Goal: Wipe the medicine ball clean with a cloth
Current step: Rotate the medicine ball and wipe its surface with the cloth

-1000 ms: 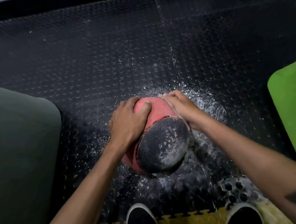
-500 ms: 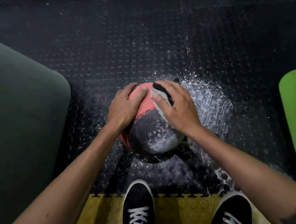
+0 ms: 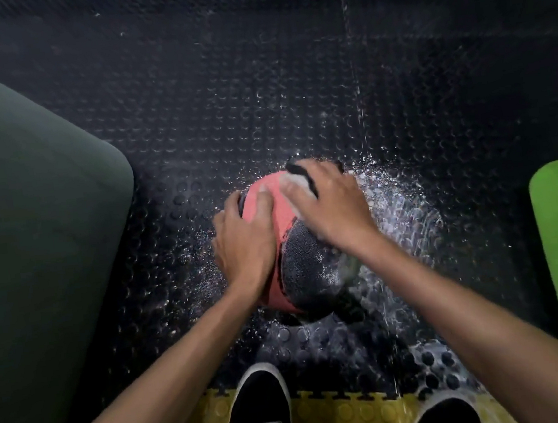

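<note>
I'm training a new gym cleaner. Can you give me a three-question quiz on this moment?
1. True or false: the left hand holds the cloth.
2. The floor around the medicine ball looks: A dry, B wet, C carpeted.
3. Which hand steadies the ball?

Key: 1 false, the right hand presses the cloth on the ball; 2 B; 3 the left hand.

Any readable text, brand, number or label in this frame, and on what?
None: no text shows on the medicine ball, the cloth under the right hand, the shoes, or the floor mats. The left hand covers part of the ball.
</note>
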